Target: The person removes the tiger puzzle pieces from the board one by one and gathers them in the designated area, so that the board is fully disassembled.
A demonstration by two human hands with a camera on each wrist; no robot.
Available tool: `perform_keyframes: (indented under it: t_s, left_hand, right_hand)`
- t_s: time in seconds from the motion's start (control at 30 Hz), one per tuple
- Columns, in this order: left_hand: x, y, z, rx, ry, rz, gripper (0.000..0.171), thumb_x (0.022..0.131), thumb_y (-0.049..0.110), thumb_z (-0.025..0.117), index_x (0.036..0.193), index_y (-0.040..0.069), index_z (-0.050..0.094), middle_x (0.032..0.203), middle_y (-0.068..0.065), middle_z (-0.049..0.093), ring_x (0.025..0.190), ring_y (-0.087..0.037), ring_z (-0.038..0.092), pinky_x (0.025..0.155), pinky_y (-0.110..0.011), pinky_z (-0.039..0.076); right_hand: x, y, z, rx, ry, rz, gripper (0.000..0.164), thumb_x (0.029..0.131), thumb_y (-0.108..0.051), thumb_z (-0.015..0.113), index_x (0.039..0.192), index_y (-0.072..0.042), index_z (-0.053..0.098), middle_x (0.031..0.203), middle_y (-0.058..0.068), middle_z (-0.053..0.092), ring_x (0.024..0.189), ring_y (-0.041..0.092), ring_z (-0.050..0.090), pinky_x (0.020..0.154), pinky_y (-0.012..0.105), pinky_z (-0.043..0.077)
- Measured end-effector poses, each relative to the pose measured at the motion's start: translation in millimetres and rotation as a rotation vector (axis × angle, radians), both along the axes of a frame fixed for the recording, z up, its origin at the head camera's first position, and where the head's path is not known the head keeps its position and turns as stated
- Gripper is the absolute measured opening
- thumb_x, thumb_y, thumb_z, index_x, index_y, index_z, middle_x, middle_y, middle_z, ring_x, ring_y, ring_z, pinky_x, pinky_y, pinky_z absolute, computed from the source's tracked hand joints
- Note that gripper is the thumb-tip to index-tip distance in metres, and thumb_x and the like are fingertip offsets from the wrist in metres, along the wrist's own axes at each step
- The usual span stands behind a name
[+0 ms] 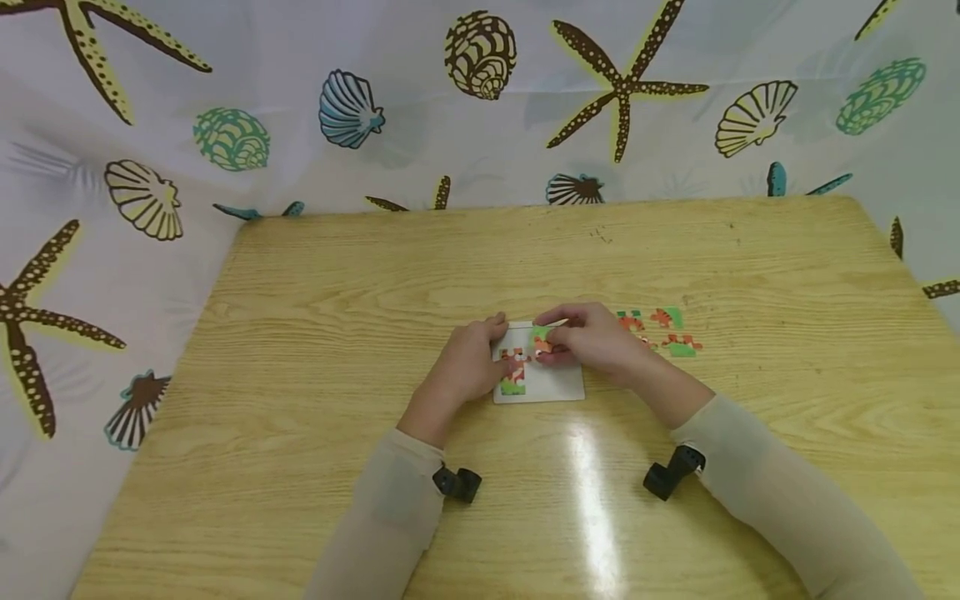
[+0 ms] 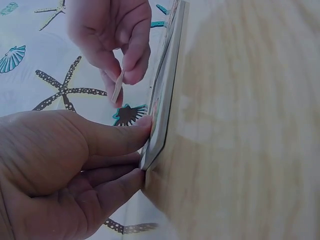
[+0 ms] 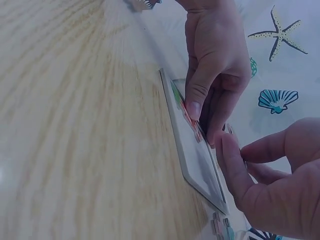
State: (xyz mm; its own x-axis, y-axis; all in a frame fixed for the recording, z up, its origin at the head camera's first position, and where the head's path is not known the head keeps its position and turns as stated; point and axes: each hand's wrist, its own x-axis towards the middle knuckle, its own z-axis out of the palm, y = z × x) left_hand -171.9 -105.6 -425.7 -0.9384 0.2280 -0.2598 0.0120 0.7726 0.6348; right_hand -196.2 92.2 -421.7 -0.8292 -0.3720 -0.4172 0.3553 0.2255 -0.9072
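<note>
A white puzzle board [image 1: 557,385] lies on the table with joined puzzle pieces [image 1: 513,385] along its left side, showing red, white and green. My left hand [image 1: 468,358] holds the board's left side, its thumb on the joined pieces and its fingers along the edge. Over the board's upper part, my right hand [image 1: 596,340] pinches a puzzle piece [image 1: 541,337], green with orange, between thumb and fingers. Seen edge-on in the left wrist view, this thin piece [image 2: 118,87] is tilted and held above the board. The right fingers cover part of it in the head view.
Right of the board lie several loose puzzle pieces [image 1: 681,345], orange and green, partly behind the right hand. The wooden table [image 1: 360,292] meets a white cloth [image 1: 420,50] with shell and starfish prints at the back and sides.
</note>
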Motion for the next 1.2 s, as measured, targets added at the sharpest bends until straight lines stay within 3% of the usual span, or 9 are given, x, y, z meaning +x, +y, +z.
perform_keyframes:
  t_s: [0.43, 0.73, 0.97, 1.2]
  left_hand:
    - [-0.8, -1, -4.5, 0.021, 0.008, 0.015, 0.063, 0.097, 0.013, 0.075, 0.152, 0.001, 0.049, 0.165, -0.007, 0.039, 0.155, -0.032, 0.029, 0.126, -0.045, 0.027]
    - [-1.0, 3, -1.6, 0.032, -0.001, 0.023, 0.061, 0.097, 0.012, 0.075, 0.152, 0.001, 0.050, 0.165, -0.008, 0.038, 0.155, -0.031, 0.030, 0.125, -0.044, 0.029]
    - [-0.3, 4, -0.3, 0.027, 0.010, 0.021, 0.061, 0.098, 0.012, 0.074, 0.152, 0.001, 0.050, 0.165, -0.008, 0.039, 0.154, -0.031, 0.031, 0.124, -0.044, 0.031]
    - [0.1, 1, 0.0, 0.022, 0.006, 0.019, 0.063, 0.097, 0.012, 0.075, 0.152, 0.000, 0.049, 0.165, -0.009, 0.039, 0.154, -0.032, 0.030, 0.124, -0.045, 0.031]
  right_hand:
    - [6.5, 16, -6.8, -0.023, -0.017, 0.001, 0.031, 0.101, -0.002, 0.061, 0.129, 0.009, 0.055, 0.100, 0.018, 0.077, 0.085, 0.018, 0.076, 0.081, 0.032, 0.063]
    - [10.9, 33, -6.2, -0.048, 0.001, 0.044, 0.028, 0.101, 0.000, 0.064, 0.125, 0.011, 0.055, 0.101, 0.015, 0.076, 0.090, 0.019, 0.076, 0.088, 0.033, 0.062]
    - [10.6, 47, -4.9, -0.052, 0.007, 0.012, 0.024, 0.102, 0.003, 0.061, 0.124, 0.013, 0.056, 0.107, 0.014, 0.072, 0.091, 0.020, 0.077, 0.088, 0.032, 0.062]
    - [12.6, 57, -6.1, -0.014, 0.000, 0.024, 0.026, 0.101, -0.002, 0.066, 0.121, 0.013, 0.058, 0.105, 0.012, 0.074, 0.089, 0.018, 0.077, 0.086, 0.032, 0.062]
